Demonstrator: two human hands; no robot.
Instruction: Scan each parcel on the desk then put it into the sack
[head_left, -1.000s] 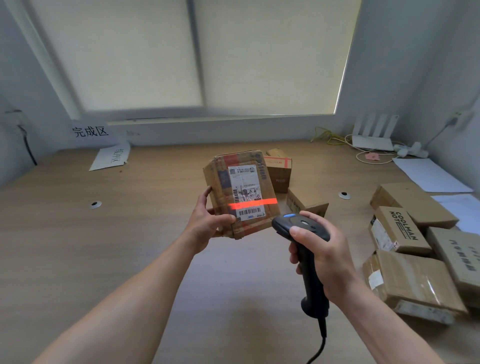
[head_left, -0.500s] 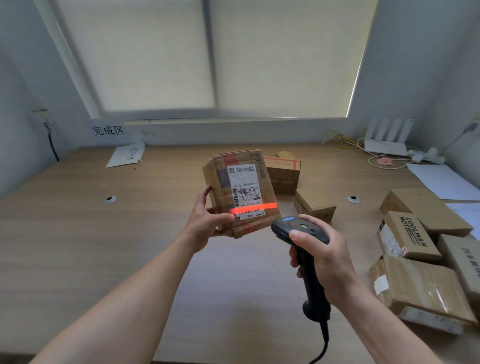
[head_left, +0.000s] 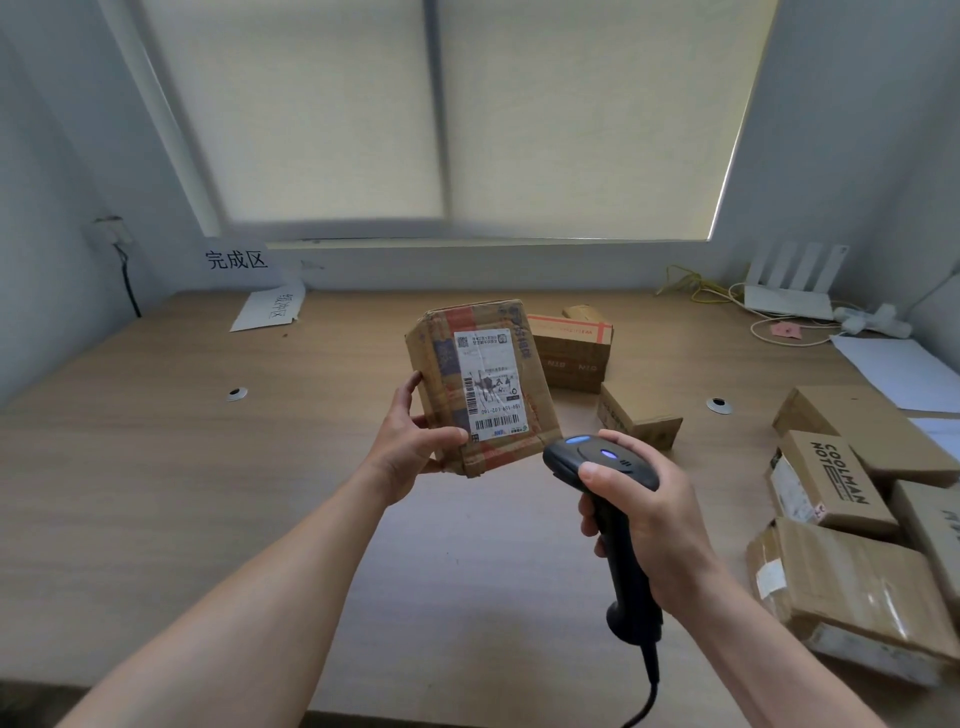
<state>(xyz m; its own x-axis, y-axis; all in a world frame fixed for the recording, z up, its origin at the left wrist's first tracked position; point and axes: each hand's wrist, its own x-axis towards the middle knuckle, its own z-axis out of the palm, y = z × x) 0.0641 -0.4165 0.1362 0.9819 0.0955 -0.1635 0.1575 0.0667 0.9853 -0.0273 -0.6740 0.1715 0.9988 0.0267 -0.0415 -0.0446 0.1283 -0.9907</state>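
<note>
Red light has gone off the label (head_left: 493, 387). My left hand (head_left: 410, 447) holds the parcel (head_left: 537, 410) up over the tabletop (head_left: 156, 467); my right hand (head_left: 644, 519) grips the scanner (head_left: 597, 460) just beside the parcel. Hold tight, then find the sack.

The parcel (head_left: 483, 384) hid most fingers (head_left: 412, 383) of the left hand (head_left: 410, 452); the scanner cable (head_left: 647, 696) ran off the bottom edge.

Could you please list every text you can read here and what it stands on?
"完成区": wall sign.
"COOLMAN NOT": box at the right.
Label on the held parcel: print too small to read.
Paper sheet: blurred.
</note>
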